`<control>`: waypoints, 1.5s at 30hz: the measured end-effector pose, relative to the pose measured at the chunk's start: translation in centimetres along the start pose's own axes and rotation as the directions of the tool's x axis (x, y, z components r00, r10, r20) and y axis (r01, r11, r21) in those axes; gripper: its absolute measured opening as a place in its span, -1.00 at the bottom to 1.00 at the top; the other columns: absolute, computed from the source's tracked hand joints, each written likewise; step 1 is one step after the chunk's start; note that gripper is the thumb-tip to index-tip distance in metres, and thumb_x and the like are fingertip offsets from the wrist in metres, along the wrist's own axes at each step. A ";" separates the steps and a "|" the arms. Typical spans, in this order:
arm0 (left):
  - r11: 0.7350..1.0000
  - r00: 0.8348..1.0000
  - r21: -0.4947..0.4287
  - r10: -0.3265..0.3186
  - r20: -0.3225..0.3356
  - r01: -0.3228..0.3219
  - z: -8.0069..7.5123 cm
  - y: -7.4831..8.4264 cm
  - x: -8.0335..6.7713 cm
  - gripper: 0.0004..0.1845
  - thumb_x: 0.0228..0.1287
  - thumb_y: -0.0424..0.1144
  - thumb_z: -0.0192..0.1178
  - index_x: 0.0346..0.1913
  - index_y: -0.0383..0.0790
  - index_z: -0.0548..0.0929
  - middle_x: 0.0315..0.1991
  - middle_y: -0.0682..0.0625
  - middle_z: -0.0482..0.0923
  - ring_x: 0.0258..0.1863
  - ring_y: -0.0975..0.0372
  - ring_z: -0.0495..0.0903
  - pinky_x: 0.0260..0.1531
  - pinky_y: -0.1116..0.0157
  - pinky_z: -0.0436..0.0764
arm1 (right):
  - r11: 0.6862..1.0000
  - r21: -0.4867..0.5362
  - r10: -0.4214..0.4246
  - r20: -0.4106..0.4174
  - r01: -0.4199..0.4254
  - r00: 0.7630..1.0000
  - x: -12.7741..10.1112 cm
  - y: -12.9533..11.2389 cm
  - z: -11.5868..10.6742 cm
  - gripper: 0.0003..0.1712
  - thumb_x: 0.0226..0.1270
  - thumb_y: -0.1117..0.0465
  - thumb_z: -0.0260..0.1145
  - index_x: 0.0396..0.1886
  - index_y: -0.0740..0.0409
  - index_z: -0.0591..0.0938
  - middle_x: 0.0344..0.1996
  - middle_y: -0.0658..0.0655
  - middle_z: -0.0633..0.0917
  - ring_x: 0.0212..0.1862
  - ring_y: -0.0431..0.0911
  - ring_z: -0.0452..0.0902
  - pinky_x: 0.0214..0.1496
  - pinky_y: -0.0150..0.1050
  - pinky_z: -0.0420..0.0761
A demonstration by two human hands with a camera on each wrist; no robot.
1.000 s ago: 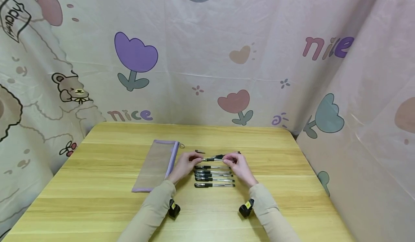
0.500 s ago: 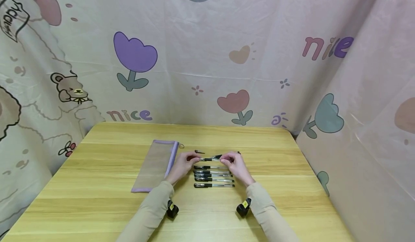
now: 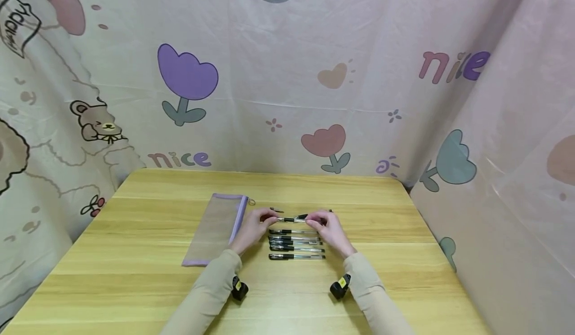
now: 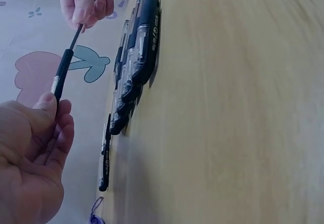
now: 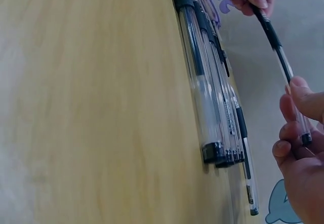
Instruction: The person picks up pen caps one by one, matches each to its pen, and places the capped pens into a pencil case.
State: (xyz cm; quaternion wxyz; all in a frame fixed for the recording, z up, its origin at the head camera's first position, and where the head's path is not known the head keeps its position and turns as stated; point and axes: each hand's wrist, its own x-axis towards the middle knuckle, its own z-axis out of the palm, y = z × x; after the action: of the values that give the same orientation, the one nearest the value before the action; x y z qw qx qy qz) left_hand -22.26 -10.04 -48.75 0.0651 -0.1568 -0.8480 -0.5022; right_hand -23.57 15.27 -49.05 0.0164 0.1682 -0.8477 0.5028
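Above the pale wooden bench (image 3: 135, 255), left hand (image 3: 255, 228) and right hand (image 3: 329, 229) each pinch an end of 1 clear black-gripped pen (image 3: 293, 219).

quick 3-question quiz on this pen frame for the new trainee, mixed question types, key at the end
1. True or false: the pen that both hands hold lies flat on the table.
2. Multiple choice: the mesh pouch lies A) beside the left hand, B) beyond the right hand, C) on top of the row of pens.
3. Fill in: each hand pinches one ___ of the held pen.

Key:
1. False. The wrist views show it held up off the wood, past the row.
2. A.
3. End.
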 end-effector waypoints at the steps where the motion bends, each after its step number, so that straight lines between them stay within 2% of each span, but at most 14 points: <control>1: 1.000 1.000 -0.009 -0.006 -0.002 0.006 0.0 -0.1 0.0 -0.86 0.38 -0.37 0.23 -0.11 -0.27 0.76 -0.16 -0.09 0.77 -0.20 0.18 0.69 -0.19 0.37 0.66 | 1.000 -0.001 0.009 0.005 -0.009 1.000 0.0 0.0 -0.1 -0.82 0.36 0.29 0.36 -0.10 0.25 0.74 -0.18 0.20 0.77 -0.22 -0.21 0.59 -0.16 -0.45 0.59; 6: 1.000 1.000 -0.021 -0.015 -0.022 0.014 -0.3 -0.9 0.2 -0.87 0.35 -0.41 0.25 -0.13 -0.33 0.75 -0.19 -0.13 0.77 -0.21 0.15 0.70 -0.19 0.40 0.65 | 0.999 -0.020 0.038 -0.005 -0.038 0.999 -0.1 0.7 -0.7 -0.79 0.35 0.33 0.35 -0.05 0.25 0.74 -0.12 0.20 0.77 -0.12 -0.13 0.64 -0.06 -0.44 0.61; 11: 1.000 0.999 0.022 -0.015 -0.031 0.016 -0.2 -1.5 0.2 -0.89 0.33 -0.41 0.27 -0.15 -0.32 0.76 -0.21 -0.11 0.78 -0.21 0.14 0.71 -0.15 0.37 0.67 | 0.997 -0.070 0.034 -0.016 -0.035 0.999 -0.3 1.0 -1.1 -0.84 0.32 0.35 0.36 -0.13 0.24 0.75 -0.22 0.17 0.76 -0.24 -0.17 0.60 -0.17 -0.44 0.58; 15: 0.997 0.998 0.044 -0.058 -0.008 0.058 0.1 -1.5 0.3 -0.87 0.33 -0.40 0.26 -0.12 -0.34 0.74 -0.19 -0.12 0.76 -0.20 0.14 0.69 -0.10 0.27 0.69 | 0.995 -0.098 0.012 -0.016 -0.014 1.000 -0.3 1.3 -1.1 -0.88 0.29 0.37 0.39 -0.19 0.24 0.75 -0.27 0.17 0.76 -0.29 -0.15 0.61 -0.23 -0.43 0.59; 20: 0.990 0.996 0.106 -0.089 0.000 0.088 0.5 -1.3 0.5 -0.89 0.34 -0.40 0.26 -0.16 -0.31 0.74 -0.16 -0.14 0.75 -0.14 0.08 0.69 0.01 0.09 0.68 | 0.990 -0.143 -0.002 -0.027 -0.001 1.000 -0.1 1.6 -1.1 -0.90 0.23 0.41 0.42 -0.27 0.23 0.76 -0.26 0.16 0.77 -0.27 -0.13 0.63 -0.19 -0.42 0.60; 28: 0.976 0.998 0.206 -0.066 0.001 0.064 1.1 -1.2 0.8 -0.94 0.30 -0.42 0.29 -0.27 -0.28 0.75 -0.28 -0.10 0.75 -0.28 0.14 0.65 -0.15 0.14 0.65 | 0.973 -0.231 0.025 -0.016 -0.028 1.000 0.1 1.9 -1.3 -0.92 0.17 0.37 0.48 -0.34 0.15 0.78 -0.33 0.06 0.74 -0.30 -0.19 0.51 -0.24 -0.39 0.50; 35: 0.973 0.995 0.209 -0.098 -0.002 0.096 1.2 -1.4 0.8 -0.93 0.30 -0.40 0.30 -0.26 -0.25 0.77 -0.25 -0.09 0.75 -0.22 0.12 0.67 -0.07 0.11 0.66 | 0.963 -0.268 0.043 0.000 -0.042 0.999 0.3 1.8 -1.4 -0.92 0.18 0.36 0.47 -0.33 0.14 0.79 -0.32 0.04 0.74 -0.28 -0.18 0.50 -0.20 -0.35 0.50; 45: 0.975 0.992 0.184 -0.128 0.009 0.124 1.1 -1.3 0.8 -0.92 0.31 -0.39 0.30 -0.29 -0.23 0.78 -0.29 -0.06 0.75 -0.26 0.15 0.66 -0.13 0.13 0.66 | 0.959 -0.276 0.077 0.019 -0.069 0.997 0.4 1.9 -1.4 -0.91 0.18 0.36 0.47 -0.34 0.11 0.80 -0.33 0.05 0.76 -0.28 -0.19 0.51 -0.18 -0.32 0.52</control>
State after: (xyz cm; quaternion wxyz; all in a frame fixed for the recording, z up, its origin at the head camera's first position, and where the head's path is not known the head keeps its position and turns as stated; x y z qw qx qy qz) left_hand -23.42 -9.46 -50.16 0.0384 -0.1014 -0.8993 -0.4236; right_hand -24.72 17.18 -49.90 0.0086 0.1402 -0.9151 0.3779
